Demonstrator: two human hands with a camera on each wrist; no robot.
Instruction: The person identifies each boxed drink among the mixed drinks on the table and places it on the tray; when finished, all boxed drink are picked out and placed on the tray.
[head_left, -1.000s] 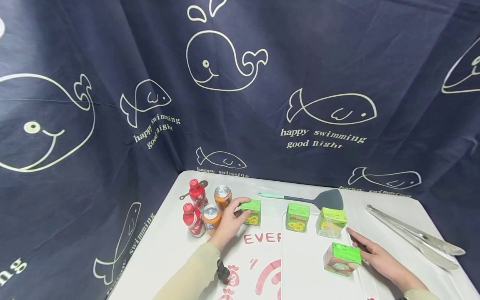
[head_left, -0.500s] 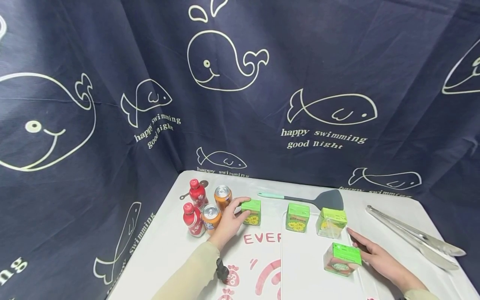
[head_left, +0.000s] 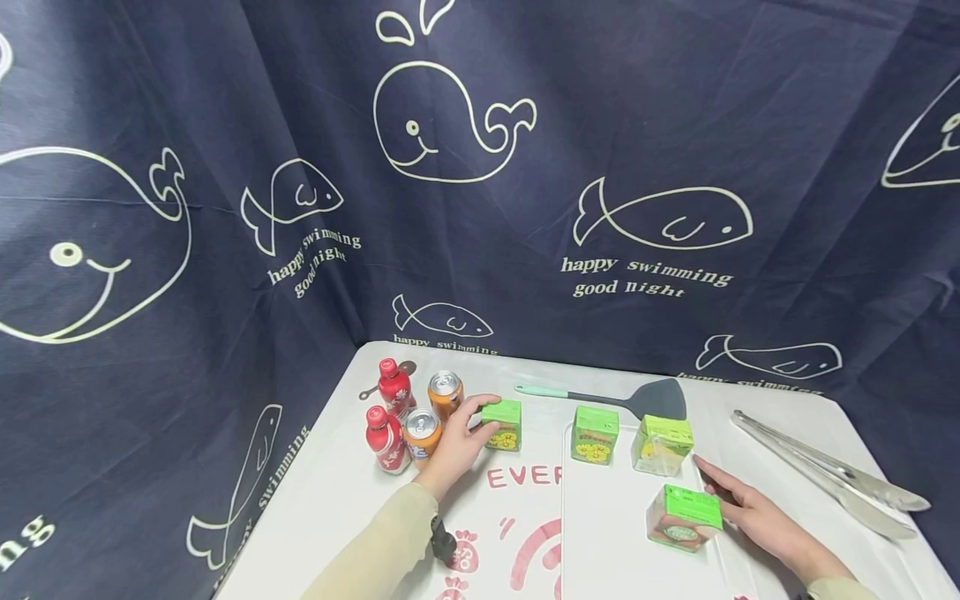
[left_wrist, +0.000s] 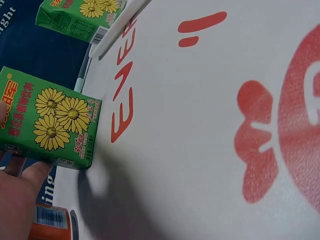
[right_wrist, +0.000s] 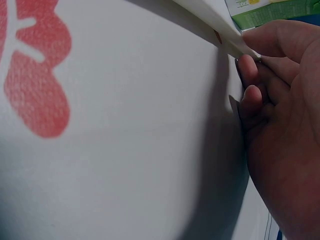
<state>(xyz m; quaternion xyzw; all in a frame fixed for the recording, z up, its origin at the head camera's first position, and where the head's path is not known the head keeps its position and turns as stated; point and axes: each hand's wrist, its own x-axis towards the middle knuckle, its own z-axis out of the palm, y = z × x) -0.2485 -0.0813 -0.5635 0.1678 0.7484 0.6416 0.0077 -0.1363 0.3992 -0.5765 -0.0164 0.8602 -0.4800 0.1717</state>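
Note:
Beside the orange cans, my left hand grips a green drink carton with yellow flowers on it. The left wrist view shows this drink carton standing upright, with fingers along one side. Over at the white tray, my right hand holds the right edge. In the right wrist view its thumb lies on the tray rim and the other fingers curl below. Three more green cartons stand on or by the tray: one at its back left, another at back right, a third nearer.
Two red bottles and two orange cans stand at the left, with a small spoon behind. A spatula lies along the back. Metal tongs lie at the right. Dark printed cloth walls the table.

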